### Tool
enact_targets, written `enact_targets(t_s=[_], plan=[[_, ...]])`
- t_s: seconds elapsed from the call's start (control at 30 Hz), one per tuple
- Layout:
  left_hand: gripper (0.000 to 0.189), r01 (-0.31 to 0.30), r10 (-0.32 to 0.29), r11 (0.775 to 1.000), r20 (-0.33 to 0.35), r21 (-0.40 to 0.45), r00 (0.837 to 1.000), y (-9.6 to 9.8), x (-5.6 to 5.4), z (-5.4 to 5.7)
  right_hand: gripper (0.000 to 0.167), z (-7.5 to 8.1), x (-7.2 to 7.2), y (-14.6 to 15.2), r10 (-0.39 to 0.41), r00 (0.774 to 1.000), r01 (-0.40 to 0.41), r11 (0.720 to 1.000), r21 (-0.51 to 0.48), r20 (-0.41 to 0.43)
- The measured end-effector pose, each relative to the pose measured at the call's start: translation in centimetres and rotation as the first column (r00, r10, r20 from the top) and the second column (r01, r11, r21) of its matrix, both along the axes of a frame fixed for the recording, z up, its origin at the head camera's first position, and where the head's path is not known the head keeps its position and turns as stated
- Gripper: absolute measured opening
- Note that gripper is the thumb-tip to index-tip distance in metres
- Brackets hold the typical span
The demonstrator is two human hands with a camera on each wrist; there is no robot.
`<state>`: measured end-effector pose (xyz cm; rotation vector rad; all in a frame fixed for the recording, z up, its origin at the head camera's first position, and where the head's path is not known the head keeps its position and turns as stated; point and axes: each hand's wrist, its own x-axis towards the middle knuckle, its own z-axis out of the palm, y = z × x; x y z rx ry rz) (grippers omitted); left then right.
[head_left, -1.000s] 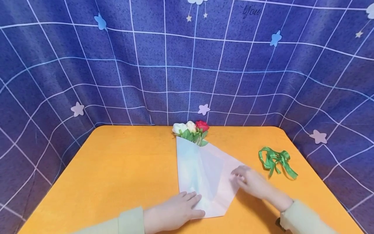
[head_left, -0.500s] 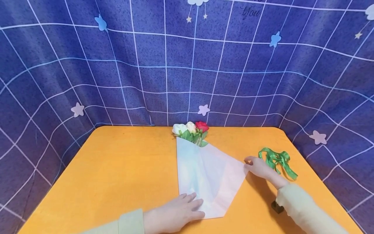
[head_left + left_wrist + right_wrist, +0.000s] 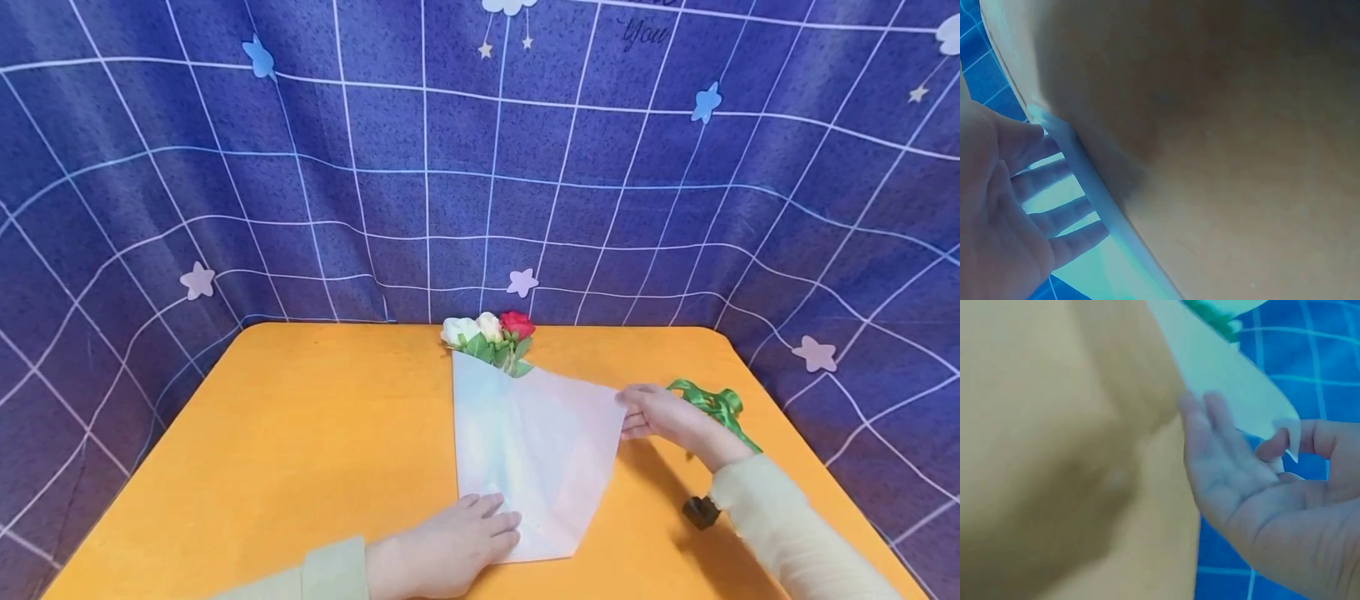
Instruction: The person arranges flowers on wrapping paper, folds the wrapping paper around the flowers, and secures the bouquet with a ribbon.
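Observation:
Pale iridescent wrapping paper is folded around a bunch of flowers, with a white rose, a cream rose and a red rose showing above its top edge. Their stems are hidden. My left hand lies with spread fingers on the paper's lower left part; from the left wrist, the straight fingers show over the paper's edge. At the paper's right corner, my right hand pinches it between thumb and fingers, lifted off the table. The right wrist view shows the corner bent at the thumb.
A loose green ribbon lies on the orange table, partly behind the right hand. A small dark block is at the right sleeve's cuff. Blue gridded cloth with stars stands around the table.
My right hand has moved from the paper's right side to its corner, gripped it, and is raising it and drawing it slightly left. The left hand stays nearly still.

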<state>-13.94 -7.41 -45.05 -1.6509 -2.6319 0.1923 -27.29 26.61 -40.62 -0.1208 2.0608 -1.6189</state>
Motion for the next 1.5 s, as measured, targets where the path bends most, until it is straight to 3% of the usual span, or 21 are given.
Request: enact_targets(t_s=[0.13, 0.27, 0.6, 0.87, 1.07, 1.3, 1.4, 1.5], plan=[[0.026, 0.033, -0.03, 0.999, -0.082, 0.028, 0.996, 0.1, 0.0, -0.1, 0.036, 1.7, -0.1, -1.5, 0.041, 0.999, -0.038, 0.993, -0.11, 0.022], [0.034, 0.029, -0.029, 1.0, -0.084, -0.003, 0.996, 0.1, 0.0, -0.1, 0.029, 2.9, -0.4, -2.8, 0.114, 0.993, -0.111, 0.979, -0.171, 0.009], [0.053, 0.008, -0.006, 0.999, 0.043, -0.048, 0.999, -0.1, 0.2, 0.2, 0.013, 4.4, -0.8, -6.0, 0.165, 0.986, -0.151, 0.941, -0.303, 0.022], [0.029, 0.05, -0.049, 0.998, 0.038, -0.024, 0.998, -0.5, 0.4, 0.2, 0.016, 4.9, -0.5, -7.1, 0.145, 0.987, -0.119, 0.947, -0.297, 0.067], [0.027, 0.115, -0.115, 0.993, -0.076, -0.013, 0.99, -1.0, 0.6, -0.4, 0.03, 5.2, -0.4, -7.4, 0.147, 0.984, -0.107, 0.936, -0.334, 0.096], [0.027, 0.186, -0.173, 0.981, -0.172, 0.061, 0.97, -1.0, 0.3, -0.6, 0.03, 4.5, -0.3, -8.9, 0.176, 0.981, -0.129, 0.908, -0.398, 0.084], [0.028, 0.194, -0.179, 0.979, -0.191, 0.057, 0.965, -1.1, 0.5, -0.6, 0.03, 3.6, -0.4, -9.8, 0.2, 0.976, -0.144, 0.888, -0.437, 0.086], [0.032, 0.198, -0.182, 0.979, -0.263, 0.037, 0.947, -1.0, 0.8, -0.7, 0.031, 2.7, -0.5, -10.8, 0.236, 0.967, -0.158, 0.857, -0.49, 0.1]])
